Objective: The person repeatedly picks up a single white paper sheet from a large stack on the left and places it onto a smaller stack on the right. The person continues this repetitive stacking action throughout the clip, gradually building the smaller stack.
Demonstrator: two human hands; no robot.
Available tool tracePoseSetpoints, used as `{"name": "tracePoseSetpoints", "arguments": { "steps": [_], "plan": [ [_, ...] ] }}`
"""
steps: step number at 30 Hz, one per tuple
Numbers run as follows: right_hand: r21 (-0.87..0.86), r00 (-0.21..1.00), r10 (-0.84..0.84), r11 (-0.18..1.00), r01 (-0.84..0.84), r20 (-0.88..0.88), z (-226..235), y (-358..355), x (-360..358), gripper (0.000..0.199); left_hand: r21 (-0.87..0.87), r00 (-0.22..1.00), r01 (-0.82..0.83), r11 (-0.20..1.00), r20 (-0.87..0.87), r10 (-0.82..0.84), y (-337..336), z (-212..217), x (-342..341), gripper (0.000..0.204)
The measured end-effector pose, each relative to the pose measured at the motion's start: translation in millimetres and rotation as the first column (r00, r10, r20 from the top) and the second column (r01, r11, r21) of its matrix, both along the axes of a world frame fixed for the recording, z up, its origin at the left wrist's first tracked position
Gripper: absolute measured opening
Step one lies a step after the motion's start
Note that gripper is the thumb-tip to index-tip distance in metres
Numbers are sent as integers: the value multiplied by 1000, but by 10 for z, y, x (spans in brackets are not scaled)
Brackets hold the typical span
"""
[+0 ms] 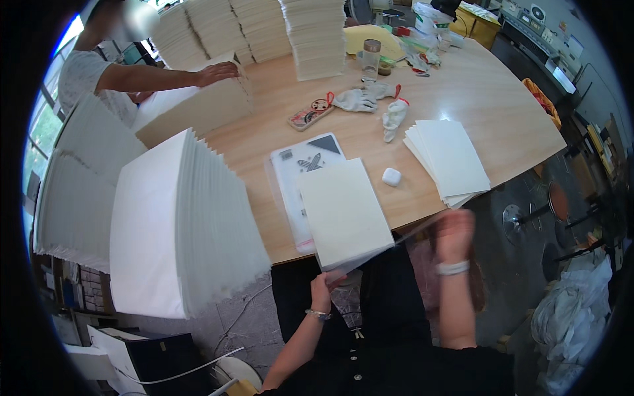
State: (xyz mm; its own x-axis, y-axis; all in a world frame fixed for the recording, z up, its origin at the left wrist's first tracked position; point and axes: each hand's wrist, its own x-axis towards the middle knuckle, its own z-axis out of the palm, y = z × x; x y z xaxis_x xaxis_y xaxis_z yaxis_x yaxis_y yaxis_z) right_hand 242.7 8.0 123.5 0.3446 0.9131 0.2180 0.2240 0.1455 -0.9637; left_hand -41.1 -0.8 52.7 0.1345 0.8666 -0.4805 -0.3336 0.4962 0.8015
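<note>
A cream-coloured pad of paper (345, 211) lies at the table's front edge, its near end in a clear plastic sleeve (360, 256) that overhangs my lap. My left hand (322, 292) pinches the sleeve's near left corner. Off to the right, my raised right hand (456, 231) is blurred by motion. A thin clear plastic strip (417, 231) stretches from the sleeve's right corner to its fingers, which look closed on the strip's end. Under the pad's left side are flat clear sleeves with printed drawings (312, 156).
Tall paper stacks (146, 231) stand at left; a co-worker's hand (218, 72) rests on another. Right of the pad are a white rounded case (391, 177) and loose cream pads (452, 158). Farther back lie a phone (309, 116), work gloves (356, 100) and a bottle (370, 59).
</note>
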Motion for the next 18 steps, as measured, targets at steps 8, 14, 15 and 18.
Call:
{"name": "tracePoseSetpoints", "arguments": {
  "steps": [8,14,15,18],
  "plan": [
    [-570,204,578,815,-105,790,-927,-691,700,23,616,499,420,667,-770,398,48,10,-223,29],
    [82,625,239,895,-439,743,-293,150,-200,22,535,436,810,238,-822,366,427,316,-252,14],
    [61,626,297,873,-485,721,-375,196,-115,17,590,504,786,187,-785,359,430,410,-234,10],
    [10,674,432,838,-546,600,-145,272,-135,6,560,495,799,217,-819,290,427,348,-360,10]
  ]
}}
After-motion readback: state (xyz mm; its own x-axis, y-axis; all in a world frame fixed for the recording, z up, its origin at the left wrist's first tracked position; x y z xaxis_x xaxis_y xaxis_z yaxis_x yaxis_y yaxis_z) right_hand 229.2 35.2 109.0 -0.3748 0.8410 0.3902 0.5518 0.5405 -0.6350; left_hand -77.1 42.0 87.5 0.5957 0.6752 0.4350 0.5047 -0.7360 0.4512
